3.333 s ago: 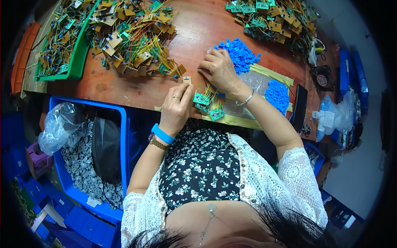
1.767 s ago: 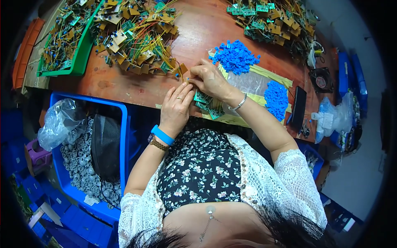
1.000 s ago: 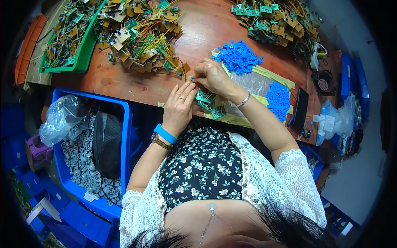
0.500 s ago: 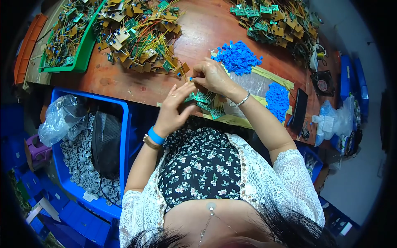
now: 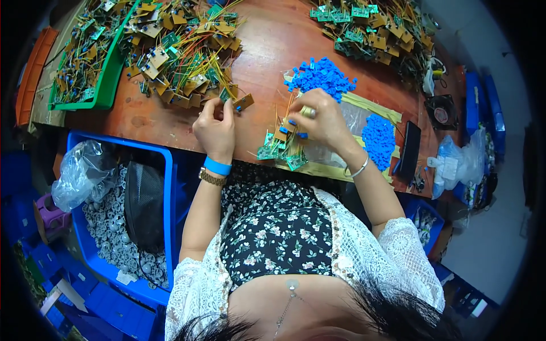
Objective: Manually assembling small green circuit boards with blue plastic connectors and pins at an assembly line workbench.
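circuit boards (image 5: 269, 149) lie centre-frame on the counter (image 5: 162, 126) — right hand (image 5: 323, 118) curled over them, left hand (image 5: 215, 129) with fingertips bunched at the upper-left pile (image 5: 185, 79); can't tell either's grip. tangled wires (image 5: 211, 52) might snag — 1 tug dragging neighbours.

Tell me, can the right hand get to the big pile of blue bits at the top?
Probably yes: the right hand is right beside the near edge of the pile of blue pieces, and nothing seems to block it. I can't tell whether its fingers are holding something.
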`<state>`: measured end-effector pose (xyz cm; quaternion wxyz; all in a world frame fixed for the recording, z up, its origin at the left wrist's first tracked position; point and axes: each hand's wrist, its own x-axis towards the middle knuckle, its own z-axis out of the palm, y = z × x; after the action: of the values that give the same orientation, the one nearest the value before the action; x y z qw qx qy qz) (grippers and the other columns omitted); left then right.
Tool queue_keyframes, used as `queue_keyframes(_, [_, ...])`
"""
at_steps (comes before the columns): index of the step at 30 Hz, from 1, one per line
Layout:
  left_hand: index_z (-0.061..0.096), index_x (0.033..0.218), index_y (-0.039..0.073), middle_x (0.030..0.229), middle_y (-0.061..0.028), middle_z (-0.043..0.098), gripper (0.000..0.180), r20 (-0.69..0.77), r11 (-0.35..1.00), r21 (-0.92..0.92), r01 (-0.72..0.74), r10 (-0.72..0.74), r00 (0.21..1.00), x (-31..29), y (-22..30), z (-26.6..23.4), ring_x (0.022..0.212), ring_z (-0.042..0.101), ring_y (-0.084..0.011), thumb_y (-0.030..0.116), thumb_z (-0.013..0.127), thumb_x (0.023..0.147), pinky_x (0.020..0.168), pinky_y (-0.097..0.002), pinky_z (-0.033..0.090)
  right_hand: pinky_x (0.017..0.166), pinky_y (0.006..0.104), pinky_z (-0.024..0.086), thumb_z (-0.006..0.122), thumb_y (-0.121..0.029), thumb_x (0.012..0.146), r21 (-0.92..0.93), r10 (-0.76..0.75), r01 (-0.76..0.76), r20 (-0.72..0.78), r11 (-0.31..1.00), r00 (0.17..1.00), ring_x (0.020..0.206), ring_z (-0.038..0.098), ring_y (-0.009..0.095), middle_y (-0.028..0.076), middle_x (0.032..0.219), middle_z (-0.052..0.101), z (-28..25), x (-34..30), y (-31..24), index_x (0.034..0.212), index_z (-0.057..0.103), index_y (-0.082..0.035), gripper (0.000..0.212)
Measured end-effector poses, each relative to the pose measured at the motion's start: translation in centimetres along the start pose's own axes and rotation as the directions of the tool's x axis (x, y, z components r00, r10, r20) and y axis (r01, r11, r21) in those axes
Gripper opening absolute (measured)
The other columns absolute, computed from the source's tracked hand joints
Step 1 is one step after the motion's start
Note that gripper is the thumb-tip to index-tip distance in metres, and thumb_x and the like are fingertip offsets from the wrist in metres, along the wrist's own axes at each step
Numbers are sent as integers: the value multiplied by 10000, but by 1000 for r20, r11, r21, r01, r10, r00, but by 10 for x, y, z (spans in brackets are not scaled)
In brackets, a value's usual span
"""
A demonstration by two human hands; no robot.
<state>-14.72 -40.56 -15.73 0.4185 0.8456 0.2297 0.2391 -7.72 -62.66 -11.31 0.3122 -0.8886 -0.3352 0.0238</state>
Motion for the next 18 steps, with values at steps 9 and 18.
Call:
queue_keyframes(9, [633, 997, -2, 946, -70, 703, 50, -273, 694, -710, -119, -116, 955, -13, 9, -13, 849, 659, -117, 43, 626, 977, 796, -277, 551, 820, 396, 466, 755, -113, 754, -503, -263, 190, -79, 844, 962, 897, 597, 263, 60, 829, 657, 23, 56, 38, 837, 705, -85, 101])
queue_keyframes(18, [683, 946, 45, 915, -96, 615, 163, 92, 749, 269, -605, 605, 791, -19, -2, 3, 812, 615, -272, 39, 697, 783, 709, -384, 522, 793, 395, 470, 761, -120, 751, -238, -238, 199, -148, 951, 960, 876, 604, 258, 48, 841, 674, 42, 54, 14, 836, 722, -92, 97])
